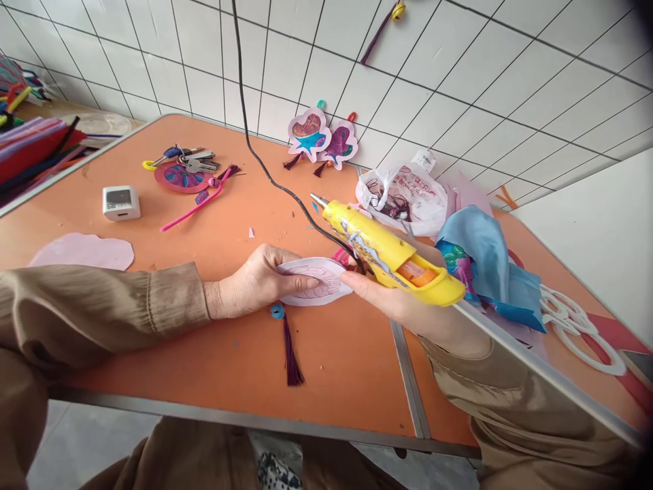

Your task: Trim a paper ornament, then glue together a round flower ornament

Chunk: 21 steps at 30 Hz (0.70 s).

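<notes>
My left hand (255, 282) pinches a pale pink, wavy-edged paper cutout (326, 289) with lines drawn on its face, the thumb lying on top. My right hand (392, 303) is closed around a yellow hot glue gun (388, 248), its handle hidden; the metal nozzle points up and left. The right thumb tip touches the cutout's right edge. A long whitish glue stick (541, 374) runs out from the gun's rear. Below the cutout lie a blue bell (277, 311) and a dark purple tassel (291, 354) on the orange table (214, 367). Something pink shows partly behind the cutout.
A black cord (260, 160) hangs down to the gun. Keys (198, 161), a white charger (121, 203), a pink fuzzy stem (196, 202) and a pink paper piece (84, 251) lie left. Two finished ornaments (309, 134) lean on the wall. A plastic bag (408, 197) and blue fabric (479, 238) lie right.
</notes>
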{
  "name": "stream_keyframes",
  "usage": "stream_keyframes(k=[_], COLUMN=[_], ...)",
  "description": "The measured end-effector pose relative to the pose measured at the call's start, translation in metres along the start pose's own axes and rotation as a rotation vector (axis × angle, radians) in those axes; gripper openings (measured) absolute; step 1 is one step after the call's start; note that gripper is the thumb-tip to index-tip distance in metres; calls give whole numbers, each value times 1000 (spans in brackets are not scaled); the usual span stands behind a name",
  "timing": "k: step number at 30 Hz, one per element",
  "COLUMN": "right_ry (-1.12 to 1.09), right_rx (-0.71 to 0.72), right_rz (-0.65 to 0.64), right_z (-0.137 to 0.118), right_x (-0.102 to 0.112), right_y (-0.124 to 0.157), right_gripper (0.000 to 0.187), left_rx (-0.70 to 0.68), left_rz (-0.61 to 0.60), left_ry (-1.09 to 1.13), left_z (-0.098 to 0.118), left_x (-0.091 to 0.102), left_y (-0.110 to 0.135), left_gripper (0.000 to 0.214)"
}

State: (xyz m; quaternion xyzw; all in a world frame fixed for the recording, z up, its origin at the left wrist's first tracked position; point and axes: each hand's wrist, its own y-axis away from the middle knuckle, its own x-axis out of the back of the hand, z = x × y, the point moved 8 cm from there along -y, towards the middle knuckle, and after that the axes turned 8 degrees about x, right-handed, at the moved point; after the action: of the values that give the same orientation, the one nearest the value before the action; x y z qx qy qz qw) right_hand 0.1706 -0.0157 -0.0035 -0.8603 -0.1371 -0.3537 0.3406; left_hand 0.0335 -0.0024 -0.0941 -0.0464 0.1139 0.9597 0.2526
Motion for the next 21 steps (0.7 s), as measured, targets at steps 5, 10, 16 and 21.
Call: stream_keyframes(k=[5, 10, 16, 21], right_ry=[-12, -114, -114, -86], right_rx=[4, -19, -107, -154], right_rz=[26, 42, 81, 29], right_z=[-10, -11, -2, 6], right_x=[6, 9, 18, 17], right_y=[1, 2, 5, 3], right_gripper=[5, 12, 8, 13], left_rx=[-124, -216, -127, -55], left_rz=[39, 64, 81, 44], left_ry=[-175, -251, -106, 299], left_z=[9, 19, 14, 4], left_x=[4, 7, 12, 14], left_y=[1, 4, 1, -8], left_gripper=[25, 20, 28, 30])
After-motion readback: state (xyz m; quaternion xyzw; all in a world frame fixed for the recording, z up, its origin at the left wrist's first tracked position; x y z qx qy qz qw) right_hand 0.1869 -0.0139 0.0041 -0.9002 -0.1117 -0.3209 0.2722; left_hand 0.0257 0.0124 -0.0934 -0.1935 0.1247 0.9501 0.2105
